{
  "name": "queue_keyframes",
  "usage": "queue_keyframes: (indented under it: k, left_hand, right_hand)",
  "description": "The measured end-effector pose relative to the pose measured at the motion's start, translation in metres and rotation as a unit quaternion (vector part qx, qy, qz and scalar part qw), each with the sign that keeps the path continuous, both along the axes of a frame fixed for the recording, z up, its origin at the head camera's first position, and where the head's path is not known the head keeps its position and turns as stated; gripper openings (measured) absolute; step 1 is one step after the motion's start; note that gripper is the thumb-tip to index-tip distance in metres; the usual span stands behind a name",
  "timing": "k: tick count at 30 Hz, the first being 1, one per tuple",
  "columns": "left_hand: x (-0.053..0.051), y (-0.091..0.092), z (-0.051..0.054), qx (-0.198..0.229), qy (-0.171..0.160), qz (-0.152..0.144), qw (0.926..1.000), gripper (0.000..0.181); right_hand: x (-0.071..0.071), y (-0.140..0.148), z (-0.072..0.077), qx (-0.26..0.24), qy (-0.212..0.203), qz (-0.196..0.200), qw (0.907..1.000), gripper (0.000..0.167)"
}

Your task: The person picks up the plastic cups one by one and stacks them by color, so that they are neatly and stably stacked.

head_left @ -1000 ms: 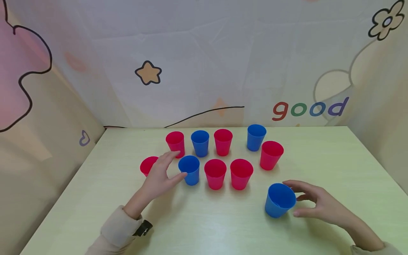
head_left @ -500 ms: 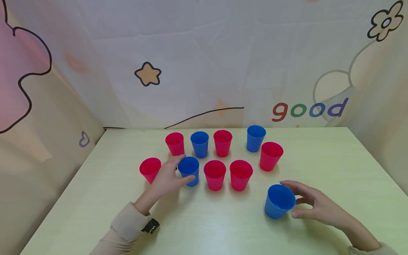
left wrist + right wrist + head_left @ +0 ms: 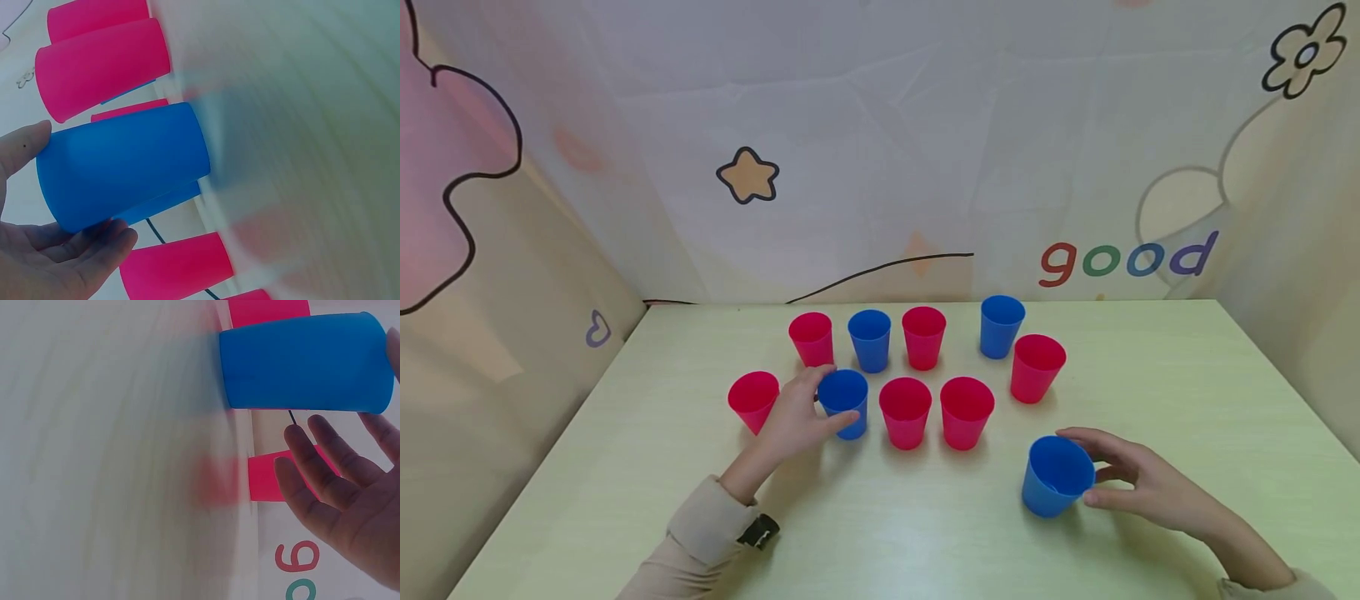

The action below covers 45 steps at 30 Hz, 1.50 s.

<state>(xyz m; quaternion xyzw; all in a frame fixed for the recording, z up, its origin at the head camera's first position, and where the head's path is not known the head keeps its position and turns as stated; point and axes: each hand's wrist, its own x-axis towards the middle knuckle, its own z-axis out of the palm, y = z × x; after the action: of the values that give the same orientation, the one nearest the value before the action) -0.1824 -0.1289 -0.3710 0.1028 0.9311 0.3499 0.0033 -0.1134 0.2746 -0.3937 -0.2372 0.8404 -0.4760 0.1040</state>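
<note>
My left hand [image 3: 793, 421] holds an upright blue cup [image 3: 842, 396] in the front row, its thumb on the near side and its fingers on the far side. In the left wrist view, thumb and fingers [image 3: 109, 250] meet this blue cup [image 3: 125, 162] near its rim. On the right, a second blue cup [image 3: 1048, 492] stands closer to me. My right hand [image 3: 1150, 487] grips its rim lightly between thumb and index finger. The right wrist view has the other fingers [image 3: 312, 462] spread below that blue cup [image 3: 303, 365], apart from it.
Red cups flank the left hand: one [image 3: 752, 400] to its left, another [image 3: 811, 337] behind. Two more red cups [image 3: 906, 412] [image 3: 967, 412] continue the front row. Further back stand a blue cup [image 3: 870, 340], a red cup [image 3: 923, 337], a blue cup [image 3: 1002, 325] and a red cup [image 3: 1037, 367].
My left hand has moved right and come round the front-row blue cup. My right thumb and index finger have closed in on the right-hand blue cup. The cups stand where they were.
</note>
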Motion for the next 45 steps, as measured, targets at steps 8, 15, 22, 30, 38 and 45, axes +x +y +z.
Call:
queue_keyframes:
  k: [8,15,22,30,38,45]
  left_hand:
    - [0.004,0.000,0.006,-0.006,0.038,0.009,0.9992,0.073]
    - [0.011,-0.001,0.019,-0.013,0.078,0.016,0.9968,0.074]
    - [0.015,-0.002,0.030,0.018,0.105,0.015,0.9941,0.073]
    - [0.020,0.000,0.040,0.050,0.140,0.001,0.9889,0.072]
    - [0.026,0.008,0.052,0.072,0.148,-0.015,0.9863,0.073]
    - [0.031,0.017,0.058,0.091,0.156,-0.039,0.9827,0.070]
  right_hand:
    - [-0.001,-0.001,0.002,0.005,-0.004,-0.002,1.0000,0.059]
    - [-0.001,0.000,0.003,0.008,-0.002,0.000,1.0000,0.059]
    - [0.000,-0.001,0.003,0.008,-0.005,-0.004,0.9999,0.059]
    - [-0.001,-0.001,0.004,0.010,0.003,-0.001,0.9999,0.059]
    - [-0.001,0.000,0.004,0.018,0.012,-0.001,0.9998,0.058]
    - [-0.002,0.001,0.004,0.021,0.011,0.003,0.9997,0.059]
